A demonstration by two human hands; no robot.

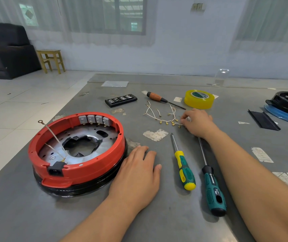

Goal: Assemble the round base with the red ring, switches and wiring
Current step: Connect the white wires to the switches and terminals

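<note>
Wiring harness (164, 117) is pinched at one end by the right hand (198, 122), left hand (136, 173) flat and empty; lift slowly to avoid tangling.

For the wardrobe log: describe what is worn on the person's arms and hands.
Nothing is worn. The left hand and right hand are bare, with no gloves, rings or watch visible. Both forearms are uncovered up to the frame edge; no sleeve shows. Fingernails look short and unpainted.
</note>
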